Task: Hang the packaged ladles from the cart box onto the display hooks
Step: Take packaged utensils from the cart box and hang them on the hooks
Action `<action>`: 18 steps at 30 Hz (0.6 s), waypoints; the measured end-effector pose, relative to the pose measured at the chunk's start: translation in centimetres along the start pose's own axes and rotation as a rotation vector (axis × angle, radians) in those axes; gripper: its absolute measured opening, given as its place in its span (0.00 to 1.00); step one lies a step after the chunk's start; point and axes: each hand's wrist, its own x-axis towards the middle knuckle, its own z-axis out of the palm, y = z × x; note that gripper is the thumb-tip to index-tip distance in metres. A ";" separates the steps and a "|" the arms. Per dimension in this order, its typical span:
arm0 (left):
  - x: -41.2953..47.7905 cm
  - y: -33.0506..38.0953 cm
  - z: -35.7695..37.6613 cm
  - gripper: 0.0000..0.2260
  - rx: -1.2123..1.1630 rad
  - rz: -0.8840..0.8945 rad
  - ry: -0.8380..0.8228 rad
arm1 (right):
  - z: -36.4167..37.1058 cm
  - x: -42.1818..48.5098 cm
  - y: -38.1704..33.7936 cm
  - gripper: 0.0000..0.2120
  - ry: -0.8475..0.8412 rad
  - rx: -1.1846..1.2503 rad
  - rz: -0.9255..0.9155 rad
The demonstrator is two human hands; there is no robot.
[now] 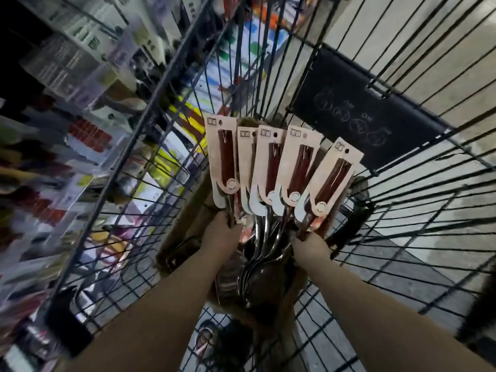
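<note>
Head view: both hands (222, 234) (311, 245) gripping fanned packaged ladles (271, 170) over cart box (174, 251).

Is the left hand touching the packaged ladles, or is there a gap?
Touching. The head view shows the left hand closed around the lower part of the fanned packaged ladles, with no gap between them.

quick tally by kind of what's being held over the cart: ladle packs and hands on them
Fanned packaged ladles on pinkish card backings with dark red-brown handles: 5 visible
Bare hands gripping the bundle, left hand and right hand: 2
Total: 7
</note>
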 end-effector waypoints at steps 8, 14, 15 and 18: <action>-0.4 -0.5 0.3 0.13 -0.110 -0.042 0.102 | 0.3 -1.4 1.3 0.11 -0.027 0.182 -0.155; -3.6 0.0 -2.0 0.08 -0.037 0.190 0.205 | -0.8 -4.4 -0.2 0.05 -0.069 0.327 -0.296; -4.1 0.3 -2.5 0.09 -0.080 0.191 0.215 | -1.2 -5.0 -0.6 0.05 -0.077 0.345 -0.314; -5.7 1.4 -3.8 0.08 -0.142 0.201 0.196 | -2.4 -7.3 -1.8 0.06 -0.095 0.324 -0.434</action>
